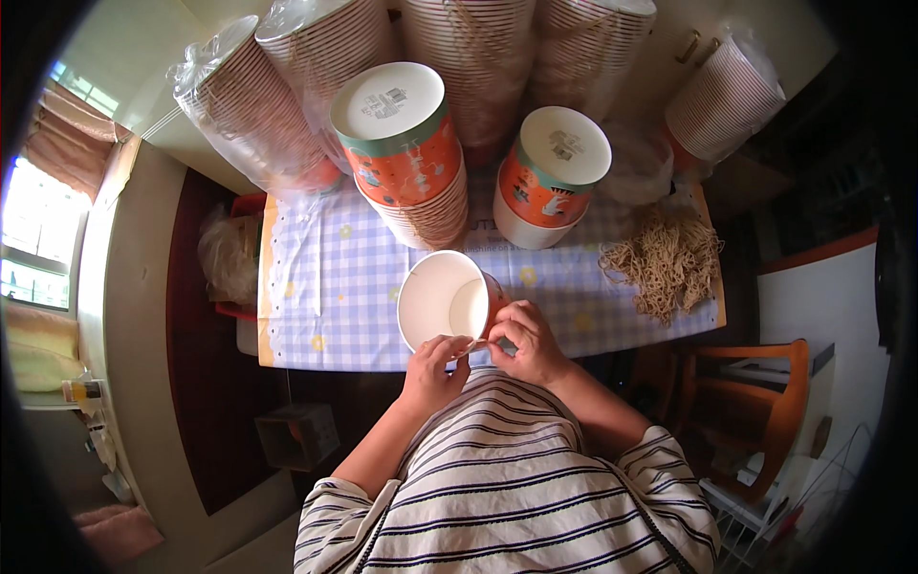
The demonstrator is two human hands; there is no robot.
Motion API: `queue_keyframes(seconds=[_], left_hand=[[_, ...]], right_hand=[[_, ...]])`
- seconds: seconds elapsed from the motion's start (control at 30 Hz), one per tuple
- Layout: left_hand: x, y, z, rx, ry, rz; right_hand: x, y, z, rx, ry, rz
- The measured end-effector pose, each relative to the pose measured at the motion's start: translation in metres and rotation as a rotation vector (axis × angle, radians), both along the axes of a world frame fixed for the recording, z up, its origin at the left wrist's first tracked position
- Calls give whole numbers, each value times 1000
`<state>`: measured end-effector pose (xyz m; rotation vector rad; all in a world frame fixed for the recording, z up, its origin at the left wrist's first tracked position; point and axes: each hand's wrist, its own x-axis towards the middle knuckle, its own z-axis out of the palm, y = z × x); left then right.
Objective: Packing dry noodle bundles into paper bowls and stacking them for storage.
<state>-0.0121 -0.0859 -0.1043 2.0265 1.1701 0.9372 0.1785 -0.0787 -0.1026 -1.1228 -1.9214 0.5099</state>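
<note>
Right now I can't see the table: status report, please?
Both hands, left and right, pinching a string at the cup rim. Cup stacks behind, clear.

The paper cup (443,298) just above the fingers (449,346) looked matt and smooth inside (its printed outside slightly glossy). Beneath it lay a soft woven checked tablecloth (325,287); farther beyond, stacked cups (258,105) wore crinkled, shiny clear plastic.
</note>
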Motion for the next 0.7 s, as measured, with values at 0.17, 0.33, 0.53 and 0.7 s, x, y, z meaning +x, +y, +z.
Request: queue_keyframes(seconds=[0.17,0.33,0.53,0.7], left_hand=[[3,0,6,-138,-58,58],[1,0,11,-194,-84,51],[-2,-3,11,-325,-215,92],[-2,1,13,-109,-126,-52]], right_hand=[[-3,-6,7,-25,56,138],[1,-3,3,-114,102,158],[-2,-1,19,-276,110,84],[-4,-1,5,-208,34,43]])
